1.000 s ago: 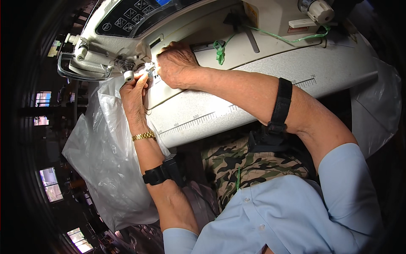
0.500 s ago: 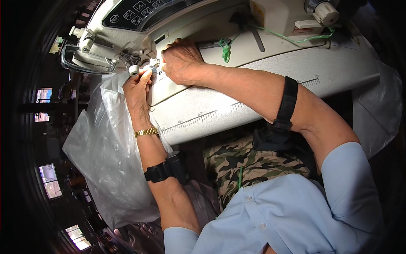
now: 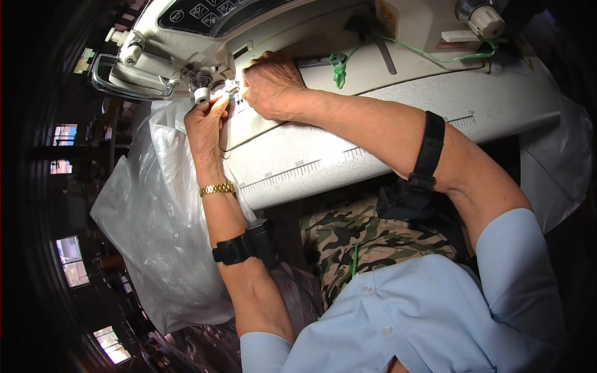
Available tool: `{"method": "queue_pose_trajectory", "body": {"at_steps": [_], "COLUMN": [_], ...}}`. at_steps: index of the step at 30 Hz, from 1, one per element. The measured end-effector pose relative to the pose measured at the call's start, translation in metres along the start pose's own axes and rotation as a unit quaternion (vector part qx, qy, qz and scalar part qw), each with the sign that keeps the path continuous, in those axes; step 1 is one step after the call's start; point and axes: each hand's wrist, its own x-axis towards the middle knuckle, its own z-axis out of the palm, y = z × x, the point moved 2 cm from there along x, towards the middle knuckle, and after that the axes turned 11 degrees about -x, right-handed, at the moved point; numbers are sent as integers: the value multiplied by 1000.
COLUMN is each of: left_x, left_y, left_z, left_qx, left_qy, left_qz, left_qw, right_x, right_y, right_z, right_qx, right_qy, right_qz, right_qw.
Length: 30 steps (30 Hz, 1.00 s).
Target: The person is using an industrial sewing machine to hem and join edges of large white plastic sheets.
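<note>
Both my hands are at the needle area of a white sewing machine [image 3: 267, 37]. My left hand [image 3: 206, 121] is closed, thumb and forefinger pinched close to the lit presser foot [image 3: 232, 87]. Whatever lies between those fingertips is too small and bright to make out. From the right, my right hand [image 3: 271, 86] reaches in with its fingers curled beside the needle. Its fingertips are turned away, so anything in them is hidden. Just above my left fingertips is the tension dial [image 3: 201, 87].
A sewing table [image 3: 273, 183] with a printed ruler edge lies under my forearms. Clear plastic sheeting [image 3: 155, 217] hangs at the left. A knotted green cord [image 3: 339, 69] hangs near the machine arm, and a white knob [image 3: 485, 22] sits at the upper right.
The whole view has shifted slightly, moving the machine a little rightward in the picture. Both hands keep nearly the same place at the needle, with only small finger movement.
</note>
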Motion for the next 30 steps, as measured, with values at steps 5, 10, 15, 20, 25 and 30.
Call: {"method": "queue_pose_trajectory", "body": {"at_steps": [5,10,15,20,25,30], "left_x": [-2,0,-2,-9,-13,-14], "left_y": [2,-1,-1,6,9,4], "left_z": [6,6,3,7,5,8], "left_qx": [-25,-20,-3,0,2,-40], "left_qy": [-5,-2,5,-33,-37,-47], "left_qz": [8,12,4,-10,-2,-8], "left_qw": [1000,1000,1000,999,999,998], "right_x": [-2,-3,-2,2,3,0], "right_y": [3,2,0,8,5,3], "right_z": [0,-2,-1,9,5,3], "right_qx": [-3,12,-3,-1,67,102], "right_qy": [18,12,-6,37,-3,-28], "right_qz": [-2,-3,3,7,35,22], "right_qw": [1000,1000,1000,999,997,994]}}
